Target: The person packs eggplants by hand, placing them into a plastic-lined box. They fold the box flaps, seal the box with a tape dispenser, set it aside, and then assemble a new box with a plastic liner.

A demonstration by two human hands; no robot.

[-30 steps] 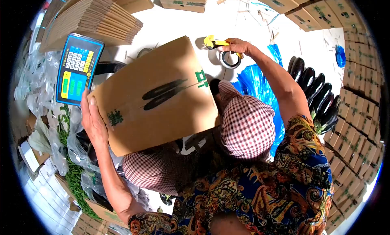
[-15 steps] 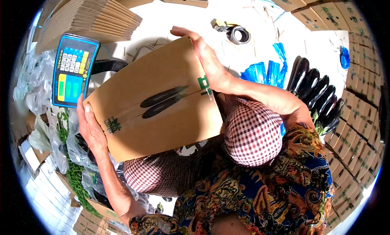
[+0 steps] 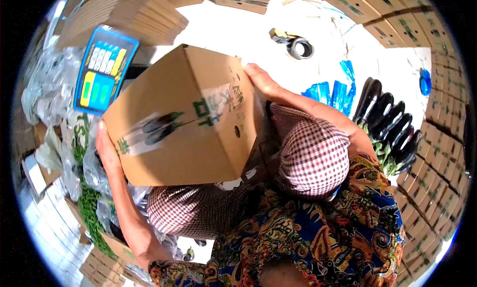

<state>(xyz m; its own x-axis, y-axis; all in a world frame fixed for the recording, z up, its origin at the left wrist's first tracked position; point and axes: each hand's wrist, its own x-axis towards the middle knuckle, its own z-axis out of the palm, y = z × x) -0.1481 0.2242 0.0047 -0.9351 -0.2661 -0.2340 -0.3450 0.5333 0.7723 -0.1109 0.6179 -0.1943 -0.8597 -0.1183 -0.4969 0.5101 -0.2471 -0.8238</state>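
Between my two hands I hold a closed cardboard box point(image 3: 174, 160), tilted so that its top and one end face show. An eggplant picture and green print mark it, and clear tape runs over the seam and down the end. My left hand point(image 3: 108, 150) presses against the left edge of the box. At the far end on the right, my right hand point(image 3: 263, 81) grips the box, its fingertips partly hidden behind it. Just beyond the box's left corner stands a blue scale display point(image 3: 105, 71) with a keypad.
A tape dispenser or roll point(image 3: 300, 48) lies on the white floor ahead. Several eggplants point(image 3: 390, 115) lie in a row at the right, near blue plastic bags point(image 3: 325, 92). Stacked boxes point(image 3: 435, 153) line the right; flattened cartons point(image 3: 119, 16) and green peppers point(image 3: 92, 222) are at the left.
The box has turned and tipped, so its end face with the hole now shows. My right hand has shifted down along the far end; my left hand stays on the left edge.
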